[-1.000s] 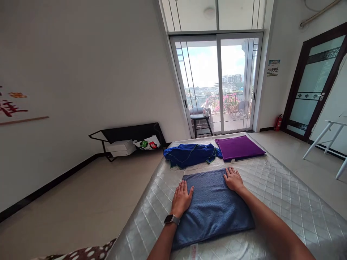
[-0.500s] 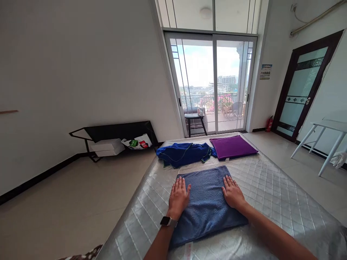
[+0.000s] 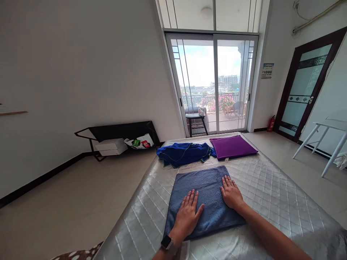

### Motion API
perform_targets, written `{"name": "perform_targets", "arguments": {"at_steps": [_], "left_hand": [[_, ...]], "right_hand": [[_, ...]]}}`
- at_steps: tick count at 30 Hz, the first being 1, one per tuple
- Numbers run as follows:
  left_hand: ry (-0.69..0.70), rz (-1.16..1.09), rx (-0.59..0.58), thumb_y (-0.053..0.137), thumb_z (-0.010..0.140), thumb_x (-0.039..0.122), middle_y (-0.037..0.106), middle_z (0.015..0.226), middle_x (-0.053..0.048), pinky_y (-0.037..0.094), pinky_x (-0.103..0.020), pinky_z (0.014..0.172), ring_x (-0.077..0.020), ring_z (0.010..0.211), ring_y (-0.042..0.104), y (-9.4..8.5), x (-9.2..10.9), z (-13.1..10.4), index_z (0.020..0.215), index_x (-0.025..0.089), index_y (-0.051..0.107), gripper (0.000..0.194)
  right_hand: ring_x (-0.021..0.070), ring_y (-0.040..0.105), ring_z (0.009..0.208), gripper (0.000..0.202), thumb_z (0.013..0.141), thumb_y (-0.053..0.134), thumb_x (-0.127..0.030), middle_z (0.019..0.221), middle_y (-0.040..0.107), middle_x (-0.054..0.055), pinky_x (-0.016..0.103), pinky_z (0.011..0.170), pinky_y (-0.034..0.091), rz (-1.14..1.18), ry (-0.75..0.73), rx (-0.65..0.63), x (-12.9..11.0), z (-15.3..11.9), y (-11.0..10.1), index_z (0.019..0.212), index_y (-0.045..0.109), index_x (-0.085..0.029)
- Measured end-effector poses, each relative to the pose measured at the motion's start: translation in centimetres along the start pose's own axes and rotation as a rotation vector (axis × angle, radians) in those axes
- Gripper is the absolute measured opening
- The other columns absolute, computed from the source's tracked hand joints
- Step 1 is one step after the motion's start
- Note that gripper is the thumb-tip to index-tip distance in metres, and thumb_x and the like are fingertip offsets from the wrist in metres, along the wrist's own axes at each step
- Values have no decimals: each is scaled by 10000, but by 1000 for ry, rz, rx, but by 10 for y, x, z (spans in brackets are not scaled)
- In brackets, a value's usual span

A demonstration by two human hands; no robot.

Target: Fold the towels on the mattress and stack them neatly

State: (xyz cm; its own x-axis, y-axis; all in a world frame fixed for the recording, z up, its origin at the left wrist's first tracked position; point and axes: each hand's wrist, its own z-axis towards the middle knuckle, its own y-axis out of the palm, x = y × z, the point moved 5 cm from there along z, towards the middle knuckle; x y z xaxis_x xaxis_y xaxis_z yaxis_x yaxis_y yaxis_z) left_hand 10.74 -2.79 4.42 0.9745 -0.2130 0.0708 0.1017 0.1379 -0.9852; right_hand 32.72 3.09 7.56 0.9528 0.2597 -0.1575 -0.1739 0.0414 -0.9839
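Note:
A blue-grey folded towel lies flat on the silver quilted mattress. My left hand rests palm down on the towel's lower left part, fingers outstretched and thumb apart. On the towel's right edge lies my right hand, also flat with its fingers extended. Neither hand grips anything. Beyond the towel sits a crumpled blue cloth with green edging. Beside that cloth is a neatly folded purple cloth with a small white tag.
A black low rack with white boxes and a printed bag stands by the left wall. Ahead are sliding glass doors and a dark stool. At right stand a white table and a fire extinguisher.
My left hand has slid from the towel's left edge down and inward to its lower left part. The towel's surface there looks smoother. My right hand has barely shifted.

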Motion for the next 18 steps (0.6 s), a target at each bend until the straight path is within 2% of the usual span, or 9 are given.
{"name": "perform_targets", "arguments": {"at_steps": [2, 3, 6, 9, 14, 16, 18], "left_hand": [[-104, 32, 5, 252, 996, 574, 329, 1600, -118, 276, -490, 1209, -278, 1496, 251, 3, -39, -25, 1529, 147, 370, 692], [-139, 38, 8, 247, 995, 574, 321, 1603, -123, 276, -492, 1208, -278, 1498, 242, 5, -52, -37, 1531, 133, 362, 703], [-166, 44, 16, 225, 995, 563, 301, 1606, -159, 283, -491, 1204, -285, 1500, 233, 8, -66, -60, 1522, 63, 350, 737], [-181, 62, 56, 238, 995, 545, 317, 1596, -182, 287, -487, 1202, -290, 1496, 246, 10, -62, -71, 1512, 33, 353, 738], [-141, 126, 114, 290, 989, 497, 423, 1544, -177, 311, -537, 1181, -307, 1470, 316, 6, -54, -75, 1482, 75, 434, 665], [-118, 138, 140, 332, 989, 458, 455, 1524, -181, 319, -542, 1176, -323, 1457, 340, -3, -38, -66, 1469, 82, 460, 622], [-84, 114, 169, 350, 1001, 417, 463, 1520, -179, 345, -521, 1167, -318, 1446, 364, -15, -4, -50, 1465, 92, 468, 579]], "right_hand": [[230, 207, 1504, 583, 1020, 252, -325, 1600, 280, 158, 426, 1203, 214, 0, -5, 6, -2, 1, -4, 1537, 321, -63], [234, 217, 1501, 582, 1017, 256, -319, 1597, 283, 159, 431, 1201, 221, -2, -9, 12, -2, 2, -6, 1533, 327, -59], [250, 257, 1487, 581, 1006, 259, -299, 1580, 309, 173, 453, 1197, 238, -16, -14, 53, -4, 1, -11, 1516, 356, -38], [264, 268, 1483, 578, 1003, 248, -291, 1570, 321, 173, 477, 1200, 235, -40, -31, 103, -7, -15, -9, 1506, 380, -40], [258, 256, 1488, 602, 1020, 270, -403, 1598, 268, 119, 440, 1206, 249, -19, -89, 68, -7, -69, 12, 1534, 338, -97], [256, 256, 1488, 611, 1026, 270, -439, 1605, 253, 109, 436, 1206, 255, -6, -102, 52, -6, -84, 16, 1541, 317, -113], [258, 256, 1488, 609, 1031, 267, -440, 1608, 244, 113, 441, 1202, 269, -6, -114, 53, -6, -91, 17, 1543, 303, -112]]}}
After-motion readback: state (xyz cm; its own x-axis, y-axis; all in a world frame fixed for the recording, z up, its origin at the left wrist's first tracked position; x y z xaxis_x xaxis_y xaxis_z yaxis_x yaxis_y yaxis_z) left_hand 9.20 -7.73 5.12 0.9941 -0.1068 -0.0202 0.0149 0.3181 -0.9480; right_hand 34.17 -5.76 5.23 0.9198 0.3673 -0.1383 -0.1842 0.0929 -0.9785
